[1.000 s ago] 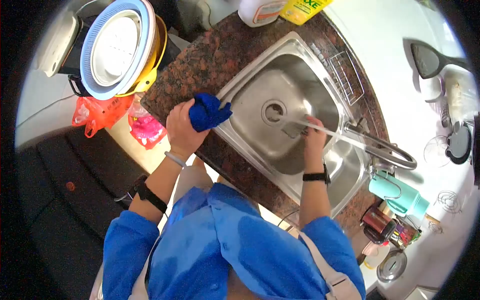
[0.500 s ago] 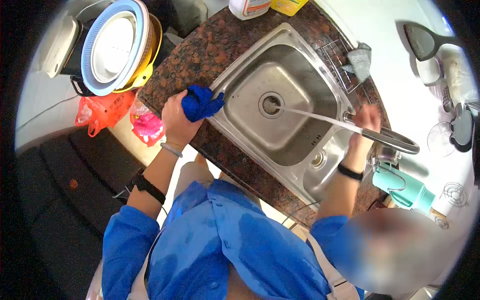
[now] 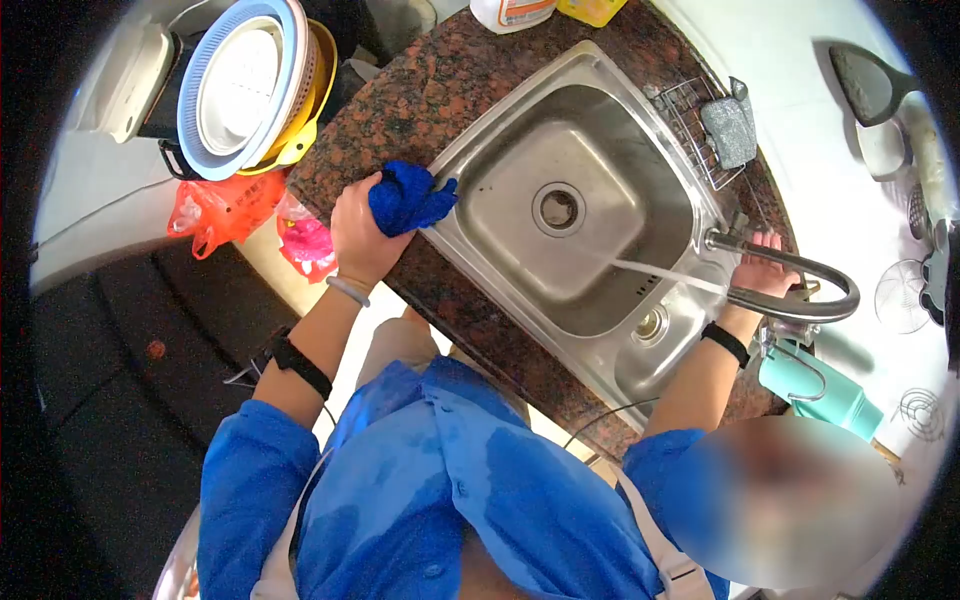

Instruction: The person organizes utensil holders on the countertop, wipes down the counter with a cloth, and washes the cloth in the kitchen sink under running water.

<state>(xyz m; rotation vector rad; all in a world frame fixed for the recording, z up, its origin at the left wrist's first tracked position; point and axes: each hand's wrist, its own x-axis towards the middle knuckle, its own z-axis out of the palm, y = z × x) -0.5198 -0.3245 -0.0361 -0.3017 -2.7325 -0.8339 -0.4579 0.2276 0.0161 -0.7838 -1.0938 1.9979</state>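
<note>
My left hand [image 3: 362,235] is closed around a bunched blue cloth [image 3: 408,198] at the counter edge, beside the left rim of the steel sink [image 3: 530,215]. On the far side, my right hand [image 3: 766,268] is held flat with fingers stretched out, partly hidden behind the curved faucet [image 3: 845,290]. It is near the faucet's base; whether it touches the faucet I cannot tell. A short stream of water [image 3: 665,273] leaves the spout over the basin. Inside the sink, the drain [image 3: 558,208] is in plain view.
A wire rack [image 3: 690,130] holding a grey scrubber [image 3: 730,132] borders the sink. Bottles [image 3: 512,12] stand at the back. Stacked basins [image 3: 225,95] are at left, and a turquoise container [image 3: 825,395] sits at right. Utensils such as a spatula [image 3: 860,85] hang along the wall.
My right hand has moved from beside the spout to behind the faucet's arch. The water stream, which reached the drain before, now shows shorter. My left hand still grips the cloth.
</note>
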